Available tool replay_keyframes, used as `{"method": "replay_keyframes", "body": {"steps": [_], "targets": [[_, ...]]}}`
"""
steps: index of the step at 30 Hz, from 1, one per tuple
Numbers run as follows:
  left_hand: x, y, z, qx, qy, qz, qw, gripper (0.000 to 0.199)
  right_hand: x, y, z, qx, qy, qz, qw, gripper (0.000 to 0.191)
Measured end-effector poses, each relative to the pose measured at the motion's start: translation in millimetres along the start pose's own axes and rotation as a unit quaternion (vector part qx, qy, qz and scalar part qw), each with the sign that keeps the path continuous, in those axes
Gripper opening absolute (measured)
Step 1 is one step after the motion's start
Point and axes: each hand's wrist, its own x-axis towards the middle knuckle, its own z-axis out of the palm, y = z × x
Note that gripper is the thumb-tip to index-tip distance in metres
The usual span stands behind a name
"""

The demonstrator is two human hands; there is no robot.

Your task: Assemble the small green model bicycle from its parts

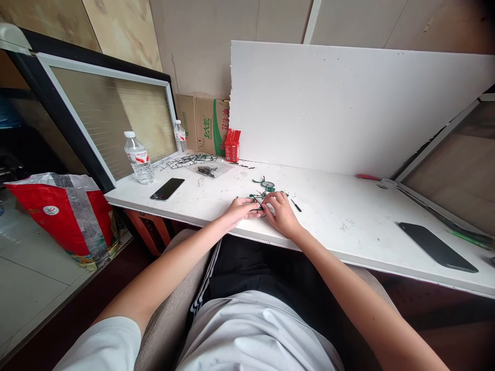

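Near the front edge of the white table (328, 206), my left hand (243, 210) and my right hand (281, 212) meet with their fingertips close together. Both sets of fingers are closed around a small dark part (258, 207), whose shape is mostly hidden. Small green and dark pieces lie just beyond the fingers, among them a round wheel-like part (267, 184). To the right of my right hand is a thin black tool (296, 205), lying flat.
A black phone (167, 189), a water bottle (139, 158), a plastic bag of dark parts (209, 170) and black frames (185, 161) are at the left. A red box (232, 146) stands behind. Another dark phone (436, 246) lies at the right.
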Motion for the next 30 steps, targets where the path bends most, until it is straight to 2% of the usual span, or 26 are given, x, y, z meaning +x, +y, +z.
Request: {"method": "replay_keyframes", "body": {"steps": [12, 21, 30], "targets": [[5.3, -6.4, -3.5, -0.016, 0.009, 0.006, 1.000, 0.019, -0.3, 1.3, 1.0, 0.002, 0.014, -0.015, 1.000, 0.016], [6.4, -8.0, -5.3, -0.024, 0.002, 0.017, 1.000, 0.014, -1.0, 0.5, 0.1, -0.005, 0.023, -0.026, 0.999, 0.013], [2.9, -4.3, -2.7, -0.033, -0.007, 0.025, 0.999, 0.009, -0.5, -1.9, -3.0, 0.023, 0.017, -0.017, 0.999, 0.020]]}}
